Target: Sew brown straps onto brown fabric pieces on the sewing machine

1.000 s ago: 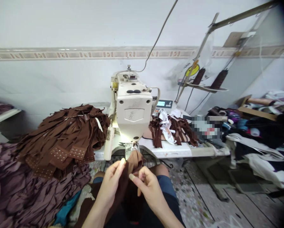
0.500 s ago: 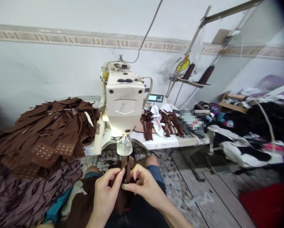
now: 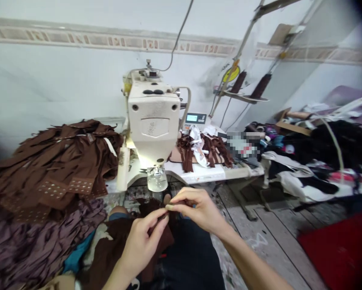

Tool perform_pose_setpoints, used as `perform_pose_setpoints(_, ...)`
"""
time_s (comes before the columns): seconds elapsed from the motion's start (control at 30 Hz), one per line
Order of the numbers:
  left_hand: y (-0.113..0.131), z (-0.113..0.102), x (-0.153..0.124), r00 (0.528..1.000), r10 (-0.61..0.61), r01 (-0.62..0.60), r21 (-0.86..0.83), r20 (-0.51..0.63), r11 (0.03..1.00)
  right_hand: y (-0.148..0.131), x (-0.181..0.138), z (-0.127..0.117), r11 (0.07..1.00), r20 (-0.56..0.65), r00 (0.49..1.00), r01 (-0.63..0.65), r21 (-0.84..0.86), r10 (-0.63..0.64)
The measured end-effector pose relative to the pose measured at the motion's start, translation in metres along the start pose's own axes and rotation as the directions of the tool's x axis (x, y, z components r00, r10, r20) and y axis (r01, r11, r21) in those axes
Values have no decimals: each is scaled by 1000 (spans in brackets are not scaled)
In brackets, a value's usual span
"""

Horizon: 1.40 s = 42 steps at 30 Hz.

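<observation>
Brown fabric (image 3: 161,237) hangs from my hands over my lap, just in front of the sewing machine (image 3: 152,121). Thumb and fingers of my left hand (image 3: 143,237) are closed on its upper edge. My right hand (image 3: 197,207) pinches the same edge, its fingertips almost touching the left ones. What exactly lies between the right fingertips is too small to make out, but brown cloth shows there. The clear guard (image 3: 157,180) under the machine head is just beyond my fingers.
A heap of brown garment pieces (image 3: 63,157) lies left of the machine, above mauve cloth (image 3: 48,241). Brown and white strips (image 3: 199,149) lie on the table at right. A thread stand (image 3: 244,96) with brown cones rises behind. Black and white fabrics (image 3: 308,177) crowd the far right.
My right hand has moved up and slightly right, with its fingers now pinched closer together. The left hand has shifted right, and the brown fabric between them hangs lower. The view has tilted slightly.
</observation>
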State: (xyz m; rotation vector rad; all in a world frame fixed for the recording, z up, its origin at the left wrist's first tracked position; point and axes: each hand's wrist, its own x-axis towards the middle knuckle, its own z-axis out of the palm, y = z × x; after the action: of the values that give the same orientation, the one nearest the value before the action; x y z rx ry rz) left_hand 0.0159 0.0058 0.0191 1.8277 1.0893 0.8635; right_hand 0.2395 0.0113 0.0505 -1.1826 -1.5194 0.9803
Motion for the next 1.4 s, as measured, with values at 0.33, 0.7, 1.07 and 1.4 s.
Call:
perform_pose_setpoints(0.33,17,-13,33,910,202,-104,272,-362,957,21,78,4,998,-90,995,-31,61,36)
perform_pose_setpoints(0.7,3,2,30,818,569,-354,710,-81,609,31,113,1,999,-47,998,42,-15,-43)
perform_pose_setpoints(1.07,-1,0,47,845,523,-322,672,-114,667,37,141,6,1000,-66,998,1,-30,-3)
perform_pose_setpoints(1.4,-23,-17,16,839,441,-198,576,-320,793,51,96,15,989,-277,955,-74,125,107)
